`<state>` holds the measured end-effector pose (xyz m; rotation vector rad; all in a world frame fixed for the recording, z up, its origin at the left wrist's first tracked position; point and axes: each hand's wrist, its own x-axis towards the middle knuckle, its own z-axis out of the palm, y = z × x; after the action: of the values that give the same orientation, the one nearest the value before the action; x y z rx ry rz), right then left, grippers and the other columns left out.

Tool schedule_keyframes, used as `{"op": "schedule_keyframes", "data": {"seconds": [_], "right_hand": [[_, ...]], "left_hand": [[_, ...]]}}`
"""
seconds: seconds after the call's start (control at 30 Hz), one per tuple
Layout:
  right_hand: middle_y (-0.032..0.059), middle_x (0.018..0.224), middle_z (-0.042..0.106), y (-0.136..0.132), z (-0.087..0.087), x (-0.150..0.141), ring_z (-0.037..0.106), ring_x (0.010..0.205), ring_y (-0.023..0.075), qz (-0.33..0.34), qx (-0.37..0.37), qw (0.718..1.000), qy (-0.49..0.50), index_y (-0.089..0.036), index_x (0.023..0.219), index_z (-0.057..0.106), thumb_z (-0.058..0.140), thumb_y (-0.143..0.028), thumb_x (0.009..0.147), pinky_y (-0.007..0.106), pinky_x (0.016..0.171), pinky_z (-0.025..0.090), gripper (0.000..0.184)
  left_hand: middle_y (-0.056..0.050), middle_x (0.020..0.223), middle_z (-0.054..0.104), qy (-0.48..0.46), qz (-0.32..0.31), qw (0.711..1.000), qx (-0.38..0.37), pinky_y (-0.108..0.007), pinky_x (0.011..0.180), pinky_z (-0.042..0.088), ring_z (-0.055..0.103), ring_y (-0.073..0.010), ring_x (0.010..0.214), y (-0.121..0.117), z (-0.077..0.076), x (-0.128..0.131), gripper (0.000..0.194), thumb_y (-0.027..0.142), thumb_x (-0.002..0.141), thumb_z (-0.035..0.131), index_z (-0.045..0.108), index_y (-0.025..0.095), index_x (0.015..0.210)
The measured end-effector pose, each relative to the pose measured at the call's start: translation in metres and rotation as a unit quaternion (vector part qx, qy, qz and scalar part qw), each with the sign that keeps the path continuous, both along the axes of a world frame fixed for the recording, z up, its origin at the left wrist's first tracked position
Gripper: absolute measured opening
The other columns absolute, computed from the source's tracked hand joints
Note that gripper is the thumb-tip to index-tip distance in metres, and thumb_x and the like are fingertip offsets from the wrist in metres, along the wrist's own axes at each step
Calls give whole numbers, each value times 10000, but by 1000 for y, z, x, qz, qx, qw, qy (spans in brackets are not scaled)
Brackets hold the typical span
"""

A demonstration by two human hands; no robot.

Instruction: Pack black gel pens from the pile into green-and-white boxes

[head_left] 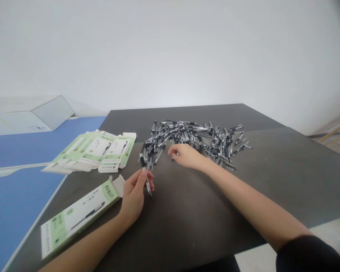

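Observation:
Between the thumb and fingers of my left hand (136, 190) is a pen (143, 161) with a black grip and clear barrel, tilted upward; whether more than one pen is held I cannot tell. My right hand (185, 155) is at the near edge of a large heap of similar pens (192, 134), its fingers curled together at the pens; what they pinch, if anything, is hidden. Left of my left hand lies a green and white pen box (79, 213), its end flap open toward that hand.
Several flattened green and white pen boxes (93, 149) overlap at the dark table's (215, 211) left edge. A blue surface (19, 204) adjoins on the left, with an open white carton (31, 115) farther back. A pale wall (170, 53) rises behind.

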<state>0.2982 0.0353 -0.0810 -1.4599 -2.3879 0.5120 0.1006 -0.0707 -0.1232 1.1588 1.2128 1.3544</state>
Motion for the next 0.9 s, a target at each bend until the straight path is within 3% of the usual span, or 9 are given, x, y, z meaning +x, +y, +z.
{"op": "schedule_keyframes", "data": {"seconds": [0.13,0.23,0.4,0.53,0.9], "right_hand": [[44,1060,758,4,-2,-50,683,974,185,46,2,999,-20,-216,1077,729,486,-162,883,259,816,477,316],[57,1134,740,3,-7,-69,686,1036,209,54,4,997,-46,-229,1061,733,495,-195,884,282,833,498,298],[155,1174,718,-1,-18,-75,690,1087,308,-1,0,995,-103,-161,1009,743,537,-278,868,383,859,541,275],[177,1163,728,-3,-19,-81,707,1071,335,-48,-15,990,-131,-149,1033,749,563,-390,861,417,851,565,349],[212,1181,740,15,-7,-95,718,1106,302,-102,-84,977,-169,-153,1139,753,763,-237,720,348,879,578,428]], "left_hand": [[35,532,550,14,69,997,25,-208,464,403,514,-105,475,3,3,-5,342,475,932,550,607,183,765],[39,520,529,13,86,996,24,-194,444,389,493,-97,460,6,5,-8,324,441,928,545,593,184,737],[39,506,518,20,79,997,12,-182,433,376,470,-92,450,10,4,-9,317,404,930,535,593,182,710],[40,506,512,29,75,997,8,-177,442,376,467,-88,454,14,2,-9,327,396,929,537,588,180,689],[50,503,494,75,51,996,17,-192,447,354,449,-91,453,13,1,-7,342,424,926,527,580,186,685]]}}
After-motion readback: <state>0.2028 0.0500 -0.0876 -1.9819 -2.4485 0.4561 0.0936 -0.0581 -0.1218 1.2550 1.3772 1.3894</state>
